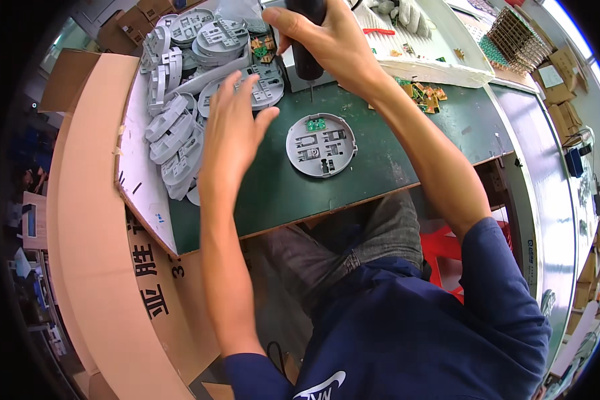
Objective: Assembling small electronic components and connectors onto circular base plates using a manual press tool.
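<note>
Your right hand (340, 47), top centre of the frame, is wrapped around a black power driver (307, 57); its thin bit (312, 92) points down, clear of any part. Your left hand (232, 127), left of centre, has its fingers spread wide, nothing visible in it; can't tell if it touches the covers behind it. The round gray cover (337, 147) lies flat mid-frame on the green table (273, 190), with a green board (316, 124) at its upper edge.

Risks, my read: neither hand is on that cover, so torque on it could spin or slide it. A bit set down off-centre could skid and scratch the board. The heaped gray covers (180, 160) at left lean on each other; a knock from your left forearm could topple them. Your right forearm passes close to the loose small boards (425, 98), upper right; a sweep could scatter them.

Count: one driver, one cover apart from the heap, one board seen in it. Heaped covers and loose boards: many, too overlapped to count.
</note>
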Demonstrator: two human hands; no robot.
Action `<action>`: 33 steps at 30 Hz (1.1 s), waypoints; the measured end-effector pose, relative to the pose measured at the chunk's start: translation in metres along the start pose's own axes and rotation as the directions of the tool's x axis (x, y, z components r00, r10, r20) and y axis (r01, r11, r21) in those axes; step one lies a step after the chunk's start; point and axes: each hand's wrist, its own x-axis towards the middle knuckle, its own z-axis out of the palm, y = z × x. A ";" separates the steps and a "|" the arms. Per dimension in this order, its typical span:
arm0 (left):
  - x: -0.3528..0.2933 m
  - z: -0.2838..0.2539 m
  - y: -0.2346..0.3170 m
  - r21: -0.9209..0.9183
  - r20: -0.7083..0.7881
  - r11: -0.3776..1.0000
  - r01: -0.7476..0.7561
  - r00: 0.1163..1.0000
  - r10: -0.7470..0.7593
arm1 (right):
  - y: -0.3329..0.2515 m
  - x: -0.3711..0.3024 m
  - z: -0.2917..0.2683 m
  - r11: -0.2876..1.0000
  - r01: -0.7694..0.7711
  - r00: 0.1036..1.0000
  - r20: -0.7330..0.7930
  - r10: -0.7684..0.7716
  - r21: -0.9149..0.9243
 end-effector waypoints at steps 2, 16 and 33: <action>0.028 0.007 -0.023 0.064 0.060 0.998 -0.003 0.998 -0.001 | -0.002 0.006 0.010 0.997 0.077 0.997 -0.004 -0.077 -0.023; 0.052 0.004 -0.059 -0.063 0.034 0.994 0.092 0.995 -0.090 | -0.025 -0.034 -0.004 0.977 -0.050 0.998 0.035 0.059 -0.208; -0.091 0.021 0.033 -0.983 0.034 0.159 0.097 0.932 -0.362 | -0.018 -0.159 -0.104 0.573 -0.431 0.886 -0.448 0.120 -0.697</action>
